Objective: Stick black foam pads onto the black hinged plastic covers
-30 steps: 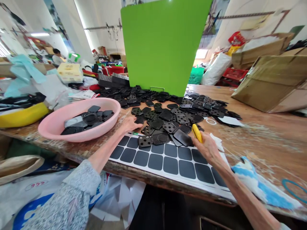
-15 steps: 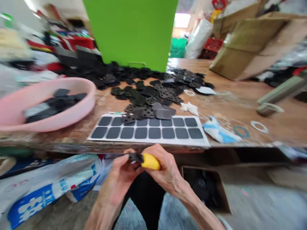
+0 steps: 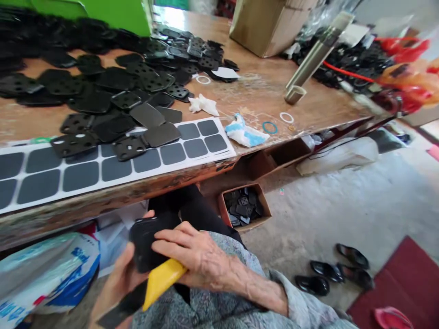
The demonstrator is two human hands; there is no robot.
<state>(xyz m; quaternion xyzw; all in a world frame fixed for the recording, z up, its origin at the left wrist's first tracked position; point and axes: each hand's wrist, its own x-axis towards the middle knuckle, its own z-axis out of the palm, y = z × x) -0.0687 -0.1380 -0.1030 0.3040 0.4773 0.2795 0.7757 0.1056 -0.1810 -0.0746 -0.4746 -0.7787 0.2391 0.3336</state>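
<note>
My left hand (image 3: 118,274) is closed on the edge of a black plate (image 3: 142,242) with rounded corners, held low over my lap. Across its face lie the fingers of my right hand (image 3: 195,251), pressing flat on it. Tucked under my right palm is a yellow-handled tool (image 3: 164,278), with a wide, dark, flat blade (image 3: 123,306) pointing down and left past my left wrist. Whether the blade is sharp cannot be told. On the table edge above lies a white sheet of dark rounded-square stickers (image 3: 80,176), with several black plates (image 3: 161,134) on top.
Black plates (image 3: 113,77) are heaped across the table, before a green panel (image 3: 113,16). A cardboard box (image 3: 267,27), a tube (image 3: 318,50) and crumpled blue-white paper (image 3: 245,132) sit further right. On the floor stand a box of black pieces (image 3: 264,205) and black shoes (image 3: 325,270).
The view has swung right and down. My right hand has turned, moving the tool's blade away to the lower left, and its fingers now lie on the plate.
</note>
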